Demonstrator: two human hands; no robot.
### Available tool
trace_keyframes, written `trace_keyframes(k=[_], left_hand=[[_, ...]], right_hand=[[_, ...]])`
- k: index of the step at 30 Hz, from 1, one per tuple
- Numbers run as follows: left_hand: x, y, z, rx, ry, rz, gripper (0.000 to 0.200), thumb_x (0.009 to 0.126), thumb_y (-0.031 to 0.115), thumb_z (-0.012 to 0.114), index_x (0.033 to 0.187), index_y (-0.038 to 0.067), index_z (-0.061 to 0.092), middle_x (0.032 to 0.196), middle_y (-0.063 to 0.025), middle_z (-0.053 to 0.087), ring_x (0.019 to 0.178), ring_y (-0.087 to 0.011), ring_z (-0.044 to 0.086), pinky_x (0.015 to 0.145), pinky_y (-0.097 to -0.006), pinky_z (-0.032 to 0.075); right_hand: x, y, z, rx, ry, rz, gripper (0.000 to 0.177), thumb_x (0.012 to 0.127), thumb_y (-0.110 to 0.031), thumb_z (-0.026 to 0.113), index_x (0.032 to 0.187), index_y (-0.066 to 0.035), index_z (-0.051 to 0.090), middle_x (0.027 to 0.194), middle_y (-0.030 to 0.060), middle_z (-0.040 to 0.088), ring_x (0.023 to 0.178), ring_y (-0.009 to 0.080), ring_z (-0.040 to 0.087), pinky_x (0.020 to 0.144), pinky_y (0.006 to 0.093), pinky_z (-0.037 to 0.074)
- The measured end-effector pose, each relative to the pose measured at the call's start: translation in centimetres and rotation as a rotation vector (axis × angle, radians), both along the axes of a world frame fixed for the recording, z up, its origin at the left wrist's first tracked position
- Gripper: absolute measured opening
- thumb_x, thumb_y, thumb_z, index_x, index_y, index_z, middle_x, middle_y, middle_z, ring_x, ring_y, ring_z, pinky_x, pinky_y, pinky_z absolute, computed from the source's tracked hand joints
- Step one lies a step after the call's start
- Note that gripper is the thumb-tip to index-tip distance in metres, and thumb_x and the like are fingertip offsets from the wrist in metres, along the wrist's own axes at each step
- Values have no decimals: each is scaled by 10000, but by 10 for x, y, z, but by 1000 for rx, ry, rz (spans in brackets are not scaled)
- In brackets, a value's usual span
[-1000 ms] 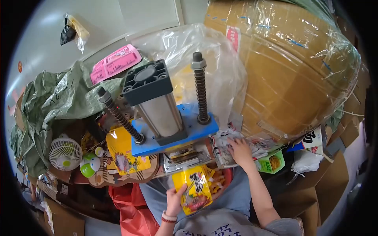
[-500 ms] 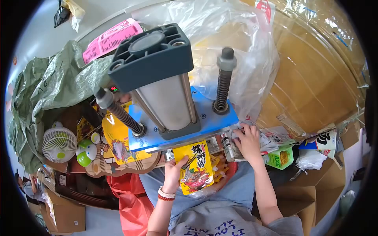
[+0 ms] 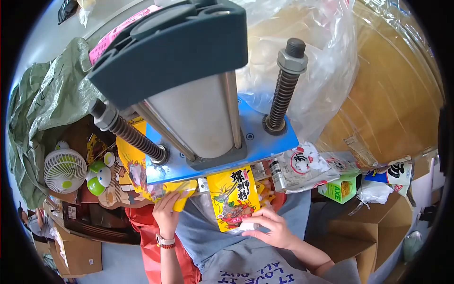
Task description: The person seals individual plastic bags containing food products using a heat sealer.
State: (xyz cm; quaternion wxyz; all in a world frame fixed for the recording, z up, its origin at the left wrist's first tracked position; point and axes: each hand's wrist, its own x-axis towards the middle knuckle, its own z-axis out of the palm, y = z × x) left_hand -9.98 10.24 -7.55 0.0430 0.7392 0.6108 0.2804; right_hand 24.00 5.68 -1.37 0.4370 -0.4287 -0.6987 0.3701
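Observation:
My left hand [image 3: 166, 208] pinches the near edge of a yellow packet [image 3: 185, 190] at the left of the press. Below the blue press plate [image 3: 265, 142], another yellow packet with black characters [image 3: 232, 201] hangs upright over my lap. At its lower right corner is my right hand [image 3: 270, 226], thumb and fingers apart around a small whitish thing too unclear to name. More yellow packets [image 3: 266, 194] lie behind the hanging one. A clear cylindrical container [image 3: 277, 175] stands right of the plate's front edge.
The press cylinder [image 3: 189, 113] towers in the centre. A white fan [image 3: 65, 171] and a green-white figure [image 3: 98, 178] are at the left. Plastic bags [image 3: 302, 163], a green AXE packet [image 3: 338, 188] and open cardboard boxes [image 3: 378, 232] lie right. Red fabric [image 3: 146, 236] hangs below left.
My left hand has let go of the central packet and moved left to another one. My right hand has come down from beside the container to the central packet's lower corner. The view has moved closer.

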Motion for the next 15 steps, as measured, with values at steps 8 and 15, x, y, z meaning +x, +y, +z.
trace_keyframes(k=[8,15], left_hand=[[88,-56,93,266,-77,-115,309,657,-79,656,913,74,738,911,-61,738,871,-247,712,785,-346,571],[109,-59,114,-75,-339,-444,240,761,94,776,998,67,751,936,-83,746,810,-236,737,651,-286,581]], right_hand=[[-17,22,60,629,-530,40,385,764,-295,812,1081,-99,714,981,-6,640,961,178,611,925,381,451],[-4,16,72,443,-200,173,467,740,-356,826,1112,-98,712,1005,15,648,977,198,596,981,397,411]])
